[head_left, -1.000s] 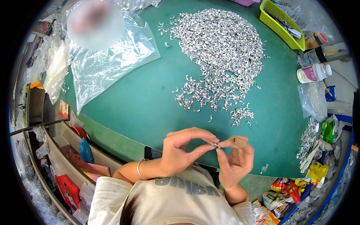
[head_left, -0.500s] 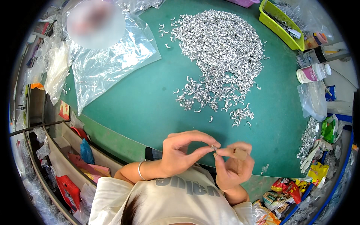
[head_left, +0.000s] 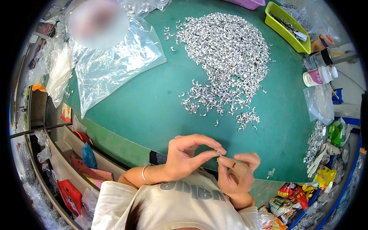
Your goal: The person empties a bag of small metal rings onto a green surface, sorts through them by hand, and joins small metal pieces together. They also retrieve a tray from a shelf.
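My left hand [head_left: 188, 155] pinches a tiny silver metal piece [head_left: 217, 153] between thumb and forefinger, close to my chest at the table's near edge. My right hand [head_left: 235, 172] is right beside it, forefinger tip touching the same piece, the other fingers curled over a small tan item in the palm. A large heap of the same small curved silver metal pieces [head_left: 226, 57] lies farther out on the green table [head_left: 145, 107], with a small cluster [head_left: 245, 119] nearest my hands.
A clear plastic bag [head_left: 111, 69] lies at the left of the table. A yellow-green tray [head_left: 287, 27] and white bottles [head_left: 318, 74] stand at the right rim. Shelves with red and blue items [head_left: 76, 168] sit below left; colourful packets [head_left: 291, 199] lower right.
Both hands have stayed together at the table's near edge. My right hand has dropped slightly and its fingers have curled in more; the left keeps its pinch.
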{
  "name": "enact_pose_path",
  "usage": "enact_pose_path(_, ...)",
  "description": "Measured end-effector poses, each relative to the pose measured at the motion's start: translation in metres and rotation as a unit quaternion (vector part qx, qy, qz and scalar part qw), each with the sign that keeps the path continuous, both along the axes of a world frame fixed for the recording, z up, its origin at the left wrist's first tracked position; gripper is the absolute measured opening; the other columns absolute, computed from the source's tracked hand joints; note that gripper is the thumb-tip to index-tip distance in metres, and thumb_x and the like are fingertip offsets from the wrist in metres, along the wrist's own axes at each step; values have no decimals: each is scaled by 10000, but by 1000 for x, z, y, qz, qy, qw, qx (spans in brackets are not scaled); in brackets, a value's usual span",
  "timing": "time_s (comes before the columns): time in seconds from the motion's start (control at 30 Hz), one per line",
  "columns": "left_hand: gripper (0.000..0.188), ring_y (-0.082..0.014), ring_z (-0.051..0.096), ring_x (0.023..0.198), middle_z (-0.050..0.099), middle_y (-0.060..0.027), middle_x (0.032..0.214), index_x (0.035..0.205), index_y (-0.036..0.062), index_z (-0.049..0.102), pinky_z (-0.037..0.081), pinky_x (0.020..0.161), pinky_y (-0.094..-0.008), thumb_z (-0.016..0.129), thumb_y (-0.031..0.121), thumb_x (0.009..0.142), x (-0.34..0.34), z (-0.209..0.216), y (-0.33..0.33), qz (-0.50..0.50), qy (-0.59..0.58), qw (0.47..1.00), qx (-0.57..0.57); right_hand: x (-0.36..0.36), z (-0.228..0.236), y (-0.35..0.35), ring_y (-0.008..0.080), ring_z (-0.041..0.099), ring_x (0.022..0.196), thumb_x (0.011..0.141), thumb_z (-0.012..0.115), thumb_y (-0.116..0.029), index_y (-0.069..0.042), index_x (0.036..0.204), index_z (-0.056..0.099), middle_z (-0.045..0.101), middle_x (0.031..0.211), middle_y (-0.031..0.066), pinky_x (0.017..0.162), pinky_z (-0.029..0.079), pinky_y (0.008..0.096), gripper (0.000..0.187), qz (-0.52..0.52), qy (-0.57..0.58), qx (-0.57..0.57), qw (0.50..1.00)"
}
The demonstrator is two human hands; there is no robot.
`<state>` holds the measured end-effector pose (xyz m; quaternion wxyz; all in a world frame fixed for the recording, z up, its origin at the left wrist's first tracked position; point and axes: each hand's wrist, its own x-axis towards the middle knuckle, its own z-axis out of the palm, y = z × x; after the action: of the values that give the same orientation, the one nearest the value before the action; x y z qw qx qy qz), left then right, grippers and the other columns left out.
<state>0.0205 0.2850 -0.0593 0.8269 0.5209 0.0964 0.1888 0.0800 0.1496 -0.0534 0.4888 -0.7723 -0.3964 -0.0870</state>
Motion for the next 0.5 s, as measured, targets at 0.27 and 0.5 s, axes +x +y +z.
enact_pose_path(0.27,149,-243,624,778,626,-198,810,880,-74,569,510,688,-337,578,-124,739,-1,2,0,3,-10,1000,17,-1,-9,-2,133,471,798,618,717,-9,-121,766,584,662,764,-60,654,257,303,228,-16,-76,10,997)
enact_pose_path(0.5,180,-209,617,858,628,-150,902,923,-71,592,499,762,-297,587,-106,747,-1,1,1,-15,-17,1000,5,-1,-8,-1,131,478,776,619,726,-24,-116,764,591,657,754,-68,663,248,303,219,-30,-64,6,998)
